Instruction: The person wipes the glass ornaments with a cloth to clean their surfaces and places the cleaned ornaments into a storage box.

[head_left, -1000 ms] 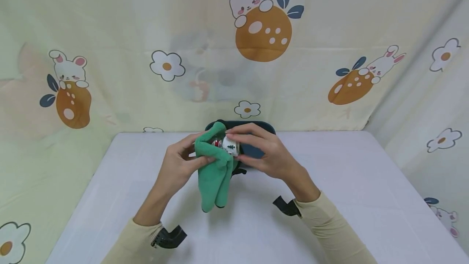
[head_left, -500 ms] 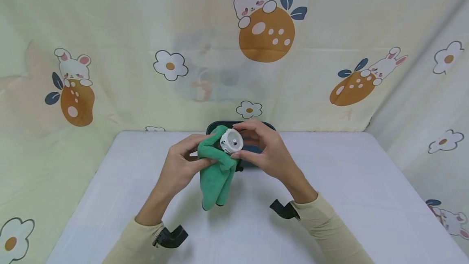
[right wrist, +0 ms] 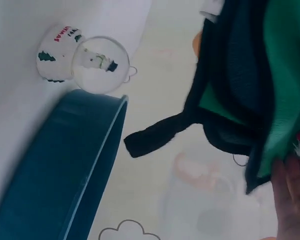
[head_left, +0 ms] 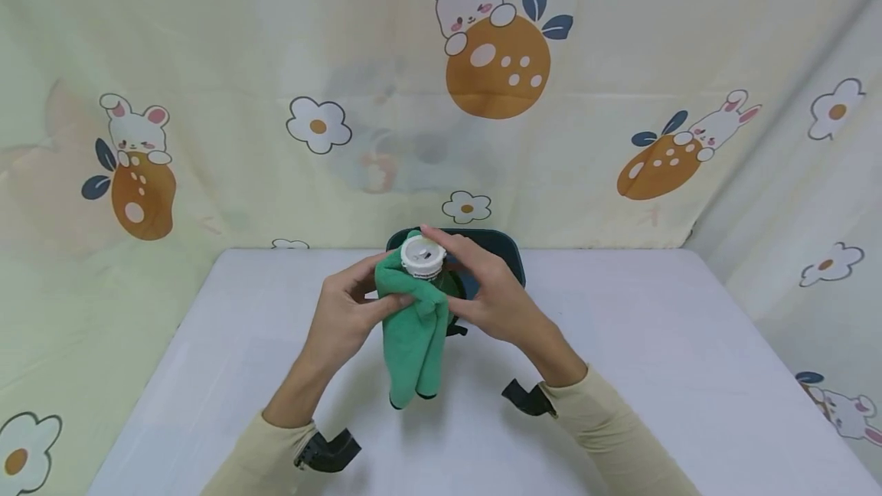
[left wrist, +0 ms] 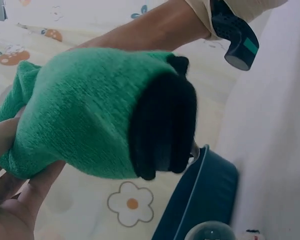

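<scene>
From far off, I have my left grip [head_left: 347, 312] pinching the green cloth [head_left: 413, 347] above the counter [head_left: 606, 305] near the tub [head_left: 510, 245], and my right grip [head_left: 492, 293] spread out beside the snow globe [head_left: 423, 259] in the cloth's fold.

Mid-frame in the left wrist view, the green pouch [left wrist: 85, 110] looks like fuzzy, matt cloth. Upper left in the right wrist view, a clear, glossy snow globe [right wrist: 92, 62]; below, the teal basin [right wrist: 55, 160] looks like smooth plastic.
</scene>
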{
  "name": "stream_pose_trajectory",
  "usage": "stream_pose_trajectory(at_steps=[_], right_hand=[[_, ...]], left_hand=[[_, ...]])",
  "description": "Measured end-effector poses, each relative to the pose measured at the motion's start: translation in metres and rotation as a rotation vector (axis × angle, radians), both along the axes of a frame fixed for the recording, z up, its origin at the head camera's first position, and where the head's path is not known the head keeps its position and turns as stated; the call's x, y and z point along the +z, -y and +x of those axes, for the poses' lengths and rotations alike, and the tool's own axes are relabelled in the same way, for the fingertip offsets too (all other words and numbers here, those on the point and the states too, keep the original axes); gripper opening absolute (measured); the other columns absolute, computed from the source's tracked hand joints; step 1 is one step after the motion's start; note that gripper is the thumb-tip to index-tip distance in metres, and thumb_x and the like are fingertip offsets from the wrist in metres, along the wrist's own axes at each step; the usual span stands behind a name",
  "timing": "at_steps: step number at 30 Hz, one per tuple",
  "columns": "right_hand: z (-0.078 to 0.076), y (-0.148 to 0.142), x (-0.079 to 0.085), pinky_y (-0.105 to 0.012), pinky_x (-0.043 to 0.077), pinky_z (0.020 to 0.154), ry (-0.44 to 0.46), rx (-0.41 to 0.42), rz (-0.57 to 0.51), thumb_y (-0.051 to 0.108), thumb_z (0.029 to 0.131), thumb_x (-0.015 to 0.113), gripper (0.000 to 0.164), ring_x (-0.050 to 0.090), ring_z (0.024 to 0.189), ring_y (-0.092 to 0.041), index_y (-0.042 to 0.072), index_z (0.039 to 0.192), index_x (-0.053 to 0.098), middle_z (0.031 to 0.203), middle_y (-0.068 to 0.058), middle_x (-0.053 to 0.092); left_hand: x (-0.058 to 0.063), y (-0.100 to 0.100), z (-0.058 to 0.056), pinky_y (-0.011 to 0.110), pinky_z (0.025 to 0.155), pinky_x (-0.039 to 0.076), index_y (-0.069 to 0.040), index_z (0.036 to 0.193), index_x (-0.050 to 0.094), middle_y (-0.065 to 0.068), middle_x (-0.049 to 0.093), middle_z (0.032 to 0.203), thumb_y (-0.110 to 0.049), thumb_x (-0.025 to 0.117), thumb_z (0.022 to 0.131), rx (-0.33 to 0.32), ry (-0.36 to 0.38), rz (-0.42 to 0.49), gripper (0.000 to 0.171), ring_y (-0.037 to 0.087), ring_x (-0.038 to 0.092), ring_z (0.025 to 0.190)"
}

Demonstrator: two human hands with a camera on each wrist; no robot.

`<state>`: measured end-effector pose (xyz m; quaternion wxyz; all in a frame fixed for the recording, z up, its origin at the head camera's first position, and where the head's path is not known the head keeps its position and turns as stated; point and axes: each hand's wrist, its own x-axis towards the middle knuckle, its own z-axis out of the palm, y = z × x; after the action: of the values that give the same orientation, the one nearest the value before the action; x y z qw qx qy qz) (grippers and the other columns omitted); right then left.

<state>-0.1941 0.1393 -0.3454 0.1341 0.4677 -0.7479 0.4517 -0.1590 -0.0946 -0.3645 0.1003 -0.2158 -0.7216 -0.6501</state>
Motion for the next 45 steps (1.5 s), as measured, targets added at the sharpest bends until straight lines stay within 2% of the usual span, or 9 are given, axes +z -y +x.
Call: stream_pose_trajectory(at_steps=[4, 10, 14, 17, 21, 27, 36, 41, 45], right_hand=[[0.001, 0.001, 0.002, -0.034, 0.055, 0.091, -0.098, -0.045, 0.019, -0.003, 0.086, 0.077, 0.082, 0.056, 0.119, -0.02, 0.008, 0.157, 0.038, 0.141, -0.013, 0.056], [0.0, -0.006, 0.006, -0.028, 0.052, 0.083, -0.157, -0.073, 0.097, 0.001, 0.085, 0.08, 0.087, 0.055, 0.103, -0.016, 0.009, 0.159, 0.034, 0.125, -0.008, 0.057], [0.001, -0.009, 0.006, -0.028, 0.058, 0.088, -0.133, -0.102, 0.09, 0.004, 0.081, 0.085, 0.085, 0.061, 0.109, -0.019, 0.004, 0.154, 0.041, 0.124, -0.008, 0.061], [0.001, -0.01, 0.006, -0.031, 0.06, 0.09, -0.09, -0.116, 0.046, 0.001, 0.08, 0.085, 0.073, 0.063, 0.116, -0.021, 0.003, 0.144, 0.05, 0.127, -0.009, 0.063], [0.001, -0.011, 0.006, -0.03, 0.06, 0.09, -0.087, -0.099, -0.02, -0.006, 0.08, 0.082, 0.057, 0.062, 0.117, -0.021, 0.004, 0.132, 0.061, 0.13, -0.01, 0.061], [0.0, -0.009, 0.007, -0.025, 0.054, 0.096, -0.201, -0.068, -0.037, -0.007, 0.079, 0.081, 0.05, 0.06, 0.119, -0.024, 0.003, 0.127, 0.068, 0.128, -0.011, 0.062], [-0.003, -0.011, 0.012, -0.025, 0.055, 0.098, -0.376, 0.006, 0.06, -0.005, 0.078, 0.084, 0.055, 0.062, 0.125, -0.028, -0.002, 0.129, 0.066, 0.135, -0.018, 0.062], [-0.003, -0.013, 0.015, -0.024, 0.054, 0.1, -0.511, -0.029, 0.158, -0.003, 0.08, 0.082, 0.056, 0.061, 0.125, -0.026, -0.001, 0.133, 0.064, 0.137, -0.015, 0.06], [-0.001, -0.011, 0.017, -0.025, 0.054, 0.101, -0.558, -0.041, 0.141, -0.003, 0.08, 0.082, 0.054, 0.062, 0.123, -0.025, -0.001, 0.131, 0.064, 0.134, -0.014, 0.062]], left_hand=[[-0.001, 0.0, 0.0, 0.035, 0.085, 0.063, -0.009, 0.136, 0.064, 0.007, 0.067, 0.131, -0.002, 0.08, 0.086, -0.014, 0.013, 0.015, 0.053, 0.023, 0.067, 0.113], [0.003, 0.008, -0.001, 0.037, 0.083, 0.063, -0.011, 0.136, 0.064, 0.008, 0.066, 0.132, 0.002, 0.08, 0.085, -0.008, -0.007, 0.06, 0.055, 0.024, 0.068, 0.115], [0.006, 0.012, -0.001, 0.035, 0.085, 0.062, -0.012, 0.137, 0.064, 0.008, 0.066, 0.131, 0.003, 0.08, 0.084, 0.044, -0.058, 0.047, 0.057, 0.023, 0.069, 0.112], [0.007, 0.013, -0.002, 0.033, 0.087, 0.061, -0.012, 0.138, 0.064, 0.007, 0.066, 0.132, 0.004, 0.08, 0.083, 0.081, -0.102, 0.032, 0.059, 0.021, 0.069, 0.111], [0.007, 0.009, -0.003, 0.034, 0.089, 0.061, -0.012, 0.138, 0.063, 0.008, 0.066, 0.133, 0.006, 0.079, 0.083, 0.067, -0.14, 0.046, 0.06, 0.022, 0.066, 0.115], [0.005, 0.002, -0.003, 0.035, 0.092, 0.059, -0.013, 0.14, 0.062, 0.005, 0.063, 0.136, 0.004, 0.079, 0.084, 0.035, -0.119, 0.055, 0.061, 0.021, 0.061, 0.126], [0.004, 0.004, -0.005, 0.032, 0.092, 0.06, -0.015, 0.139, 0.063, 0.003, 0.066, 0.133, -0.003, 0.081, 0.085, 0.08, -0.046, 0.017, 0.058, 0.019, 0.066, 0.116], [0.004, 0.003, -0.005, 0.03, 0.092, 0.06, -0.018, 0.14, 0.062, 0.003, 0.066, 0.133, -0.003, 0.081, 0.085, 0.077, -0.025, 0.035, 0.06, 0.019, 0.065, 0.116], [0.005, 0.002, -0.004, 0.029, 0.092, 0.059, -0.018, 0.142, 0.06, 0.003, 0.065, 0.134, -0.003, 0.082, 0.085, 0.088, -0.018, 0.043, 0.063, 0.02, 0.065, 0.115]])
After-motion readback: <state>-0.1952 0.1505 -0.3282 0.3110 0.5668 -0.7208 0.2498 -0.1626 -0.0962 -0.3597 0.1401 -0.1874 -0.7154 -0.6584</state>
